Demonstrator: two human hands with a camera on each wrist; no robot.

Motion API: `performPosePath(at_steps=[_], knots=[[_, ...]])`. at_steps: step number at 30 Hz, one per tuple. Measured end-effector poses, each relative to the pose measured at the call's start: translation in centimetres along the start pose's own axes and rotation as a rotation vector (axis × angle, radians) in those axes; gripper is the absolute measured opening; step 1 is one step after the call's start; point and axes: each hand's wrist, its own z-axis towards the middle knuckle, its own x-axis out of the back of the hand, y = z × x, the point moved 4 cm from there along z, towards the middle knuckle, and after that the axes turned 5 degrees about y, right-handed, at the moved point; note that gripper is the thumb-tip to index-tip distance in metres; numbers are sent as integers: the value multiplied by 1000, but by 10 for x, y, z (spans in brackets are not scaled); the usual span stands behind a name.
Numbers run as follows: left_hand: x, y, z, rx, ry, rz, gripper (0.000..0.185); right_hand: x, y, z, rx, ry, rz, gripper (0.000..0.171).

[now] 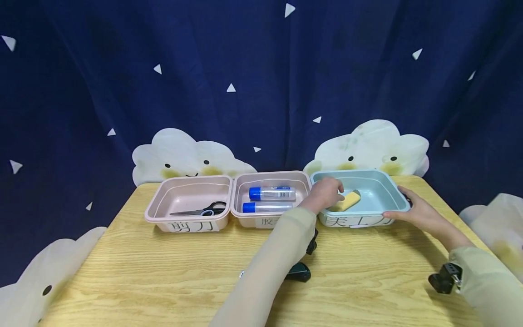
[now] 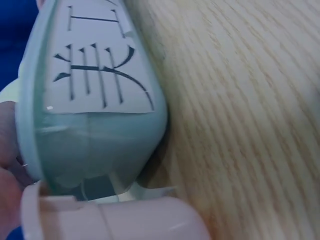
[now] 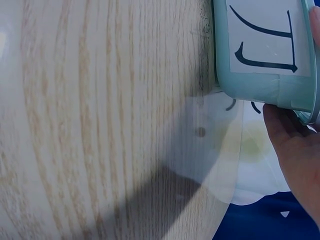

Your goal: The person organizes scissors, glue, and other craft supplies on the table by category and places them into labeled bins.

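Observation:
A light blue bin with a labelled front stands at the right of a row of bins. Inside it lies a yellow block-like thing. My left hand reaches over the bin's left rim, fingers loosely bent, fingertips close above the yellow thing. My right hand holds the bin's right end, with the thumb along the front corner and the fingers round the side. In the right wrist view the hand meets the bin's corner. The left wrist view shows the labelled front and only part of the left hand.
A pink bin with scissors stands at the left. The middle pink bin holds two blue-capped clear tubes. A dark green and black thing lies on the wooden table, partly hidden by the left sleeve.

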Motion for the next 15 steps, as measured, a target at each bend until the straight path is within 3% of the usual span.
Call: performPosePath(at_steps=[5,11,15], knots=[[11,3,-5,-45,8,-34,24,3,-1,-3,-4,-1,3,106],[29,11,-18,-169,16,56,25,4,0,-2,-8,-7,3,106],[38,8,-33,-178,8,26,26,0,1,2,7,-16,16,105]])
